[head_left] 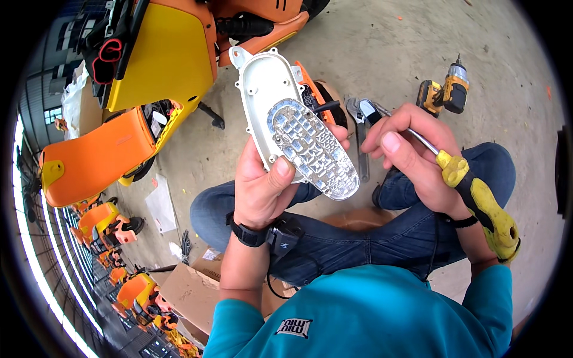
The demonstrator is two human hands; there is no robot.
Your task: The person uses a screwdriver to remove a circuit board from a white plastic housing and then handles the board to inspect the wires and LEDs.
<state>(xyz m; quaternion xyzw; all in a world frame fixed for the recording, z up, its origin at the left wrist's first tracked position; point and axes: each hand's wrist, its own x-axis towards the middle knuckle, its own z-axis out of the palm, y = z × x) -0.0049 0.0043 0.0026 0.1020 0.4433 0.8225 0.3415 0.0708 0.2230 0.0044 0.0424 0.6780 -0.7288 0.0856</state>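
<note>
My left hand (267, 178) grips a long white housing (261, 79) with rounded ends and small screw lugs along its rim. The thumb presses a silvery oval panel (316, 156) with a blocky raised pattern against it. This panel lies tilted across the housing's lower part and sticks out past its edge. To the right, my right hand (416, 156) is closed round the shaft of a screwdriver (486, 206), whose yellow and black handle points back over the wrist. Its thumb and fingertips are curled together, apart from the housing; whether they pinch anything small is unclear.
A yellow and orange vehicle (158, 56) stands at the upper left, with an orange seat (98, 161) below. A yellow cordless drill (455, 89) rests on the concrete floor. Behind the housing is an orange part (310, 89); a wrench (363, 152) lies nearby. Cardboard (188, 292) is lower left.
</note>
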